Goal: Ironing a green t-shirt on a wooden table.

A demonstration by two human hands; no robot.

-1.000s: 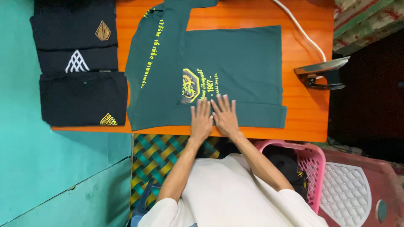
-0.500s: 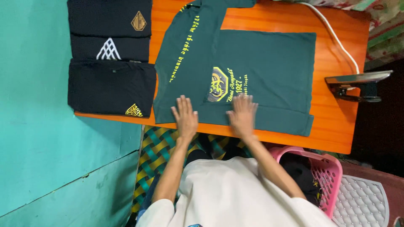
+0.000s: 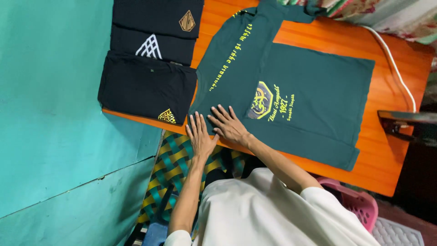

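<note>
We have both hands flat on the dark green shirt [image 3: 291, 86], which lies spread across the orange table [image 3: 396, 150] with its yellow-printed sleeve running toward the far left. Our left hand [image 3: 199, 135] rests at the shirt's near left corner, fingers spread wide, holding nothing. Our right hand [image 3: 230, 124] lies just beside it, palm down, fingers fanned, also gripping nothing.

As we judge it, the soft knit could bunch or crease under our palms if we push unevenly, since the cloth slides easily on the smooth, glossy tabletop. The near hem lies close to the table's edge, so a careless drag could pull the corner off. The iron [image 3: 405, 122] stands at the right edge, partly out of view, with its white cord [image 3: 396, 64] trailing over the wood near the shirt; a tug on the fabric toward the right might catch it.

The shirt looks matte and limp, with an octagonal yellow emblem [image 3: 260, 100] and lettering that sit slightly stiffer on the cloth. To the left, three folded black shirts [image 3: 148, 82] overlap in neat rectangles, each with a small printed mark. The tabletop is hard with a ribbed sheen. Below the table we see a woven mat [image 3: 170, 168] in green and yellow checks, and at the near right a pink basket [image 3: 359, 205] of perforated plastic.
</note>
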